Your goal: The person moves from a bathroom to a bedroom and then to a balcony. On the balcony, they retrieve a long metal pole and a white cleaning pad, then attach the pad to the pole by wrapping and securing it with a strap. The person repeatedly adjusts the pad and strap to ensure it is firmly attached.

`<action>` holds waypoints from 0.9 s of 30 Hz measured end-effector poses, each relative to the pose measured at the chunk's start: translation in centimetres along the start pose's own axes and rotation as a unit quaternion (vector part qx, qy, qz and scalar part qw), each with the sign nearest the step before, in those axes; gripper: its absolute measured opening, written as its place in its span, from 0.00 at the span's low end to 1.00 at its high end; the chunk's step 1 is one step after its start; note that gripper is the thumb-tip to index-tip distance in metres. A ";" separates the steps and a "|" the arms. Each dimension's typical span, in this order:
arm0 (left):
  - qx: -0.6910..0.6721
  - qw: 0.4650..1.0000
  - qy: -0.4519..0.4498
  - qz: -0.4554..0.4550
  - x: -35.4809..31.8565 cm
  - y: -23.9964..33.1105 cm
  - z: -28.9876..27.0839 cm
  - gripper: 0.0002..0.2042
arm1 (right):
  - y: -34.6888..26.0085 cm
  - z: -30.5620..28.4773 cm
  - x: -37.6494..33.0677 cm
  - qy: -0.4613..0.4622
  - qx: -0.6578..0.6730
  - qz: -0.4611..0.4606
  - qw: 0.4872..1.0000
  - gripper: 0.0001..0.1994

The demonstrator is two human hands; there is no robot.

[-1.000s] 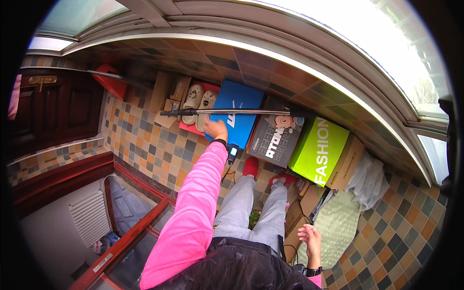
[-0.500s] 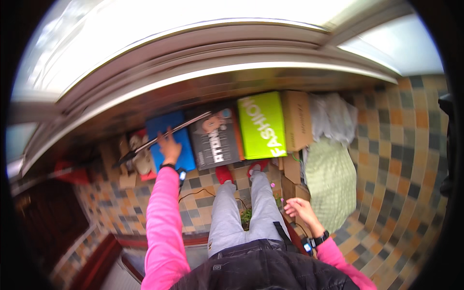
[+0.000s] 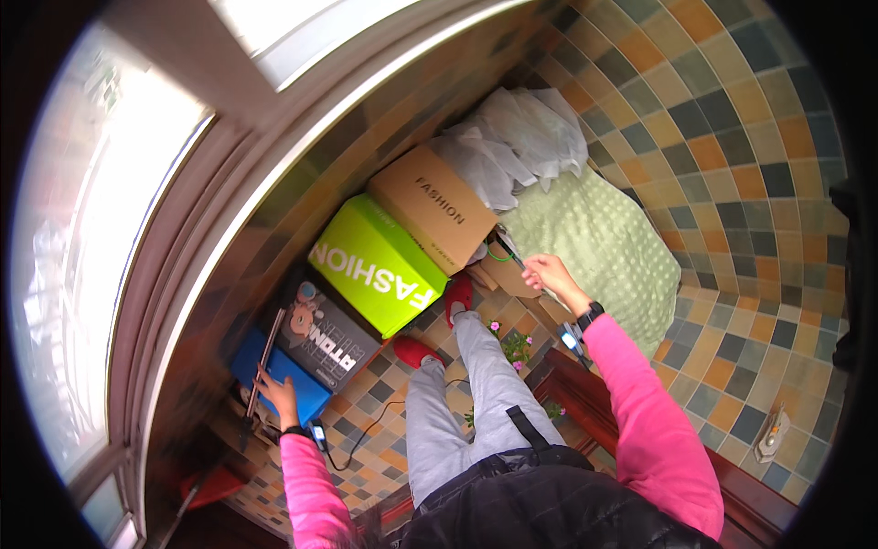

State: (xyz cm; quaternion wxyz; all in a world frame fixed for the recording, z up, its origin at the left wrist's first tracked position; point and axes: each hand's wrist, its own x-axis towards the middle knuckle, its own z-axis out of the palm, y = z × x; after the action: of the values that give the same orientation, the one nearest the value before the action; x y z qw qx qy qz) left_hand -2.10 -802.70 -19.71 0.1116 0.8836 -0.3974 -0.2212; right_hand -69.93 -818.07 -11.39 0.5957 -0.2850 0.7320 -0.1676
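Note:
My left hand (image 3: 276, 395) grips a long thin dark rod (image 3: 263, 359) that lies over a blue box (image 3: 291, 389) and beside a dark printed box (image 3: 327, 340). My right hand (image 3: 547, 272) reaches forward, its fingers closed on a thin dark tool (image 3: 508, 249) whose tip is near a small green loop. It sits by the corner of a tan cardboard box (image 3: 434, 206). A lime-green box (image 3: 384, 261) lies between the tan and dark boxes. I wear pink sleeves, grey trousers and red shoes (image 3: 460, 295).
White plastic bags (image 3: 526, 137) and a pale green dotted cloth (image 3: 599, 242) lie on the checkered tile floor at the right. A small plant with pink flowers (image 3: 517, 346) stands by my leg. An iron (image 3: 773, 435) rests at the far right. A curved window (image 3: 110, 229) runs along the left.
The view has swung right along the row of boxes. My right hand has risen from my hip and reached out to the tan box. My left hand stays on the rod.

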 end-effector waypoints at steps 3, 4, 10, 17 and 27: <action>-0.040 0.998 0.019 0.047 -3.3 6.3 0.4 0.41 | 1.8 -2.0 5.2 0.008 -0.016 -0.008 1.000 0.14; -0.035 0.999 0.006 0.036 -4.7 8.8 0.5 0.40 | 2.4 -2.3 6.9 0.028 -0.047 0.015 0.998 0.14; -0.067 0.980 -0.076 0.173 -12.8 27.7 3.7 0.34 | 3.6 -1.2 13.4 0.189 -0.375 -0.136 0.897 0.25; -0.101 0.961 -0.167 0.195 -16.8 42.2 8.8 0.30 | 4.2 0.6 20.4 0.262 -0.589 -0.180 0.743 0.21; -0.137 0.947 -0.224 0.186 -17.7 44.2 11.2 0.24 | 1.9 -12.3 23.5 0.344 -0.442 -0.273 0.782 0.08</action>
State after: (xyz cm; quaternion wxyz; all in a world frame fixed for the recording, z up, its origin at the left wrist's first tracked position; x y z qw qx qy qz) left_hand -46.66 -818.78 -7.70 0.1786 0.6975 -0.5357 -0.4412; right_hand -85.25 -832.24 -27.83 0.0425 -0.6287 0.7736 -0.0678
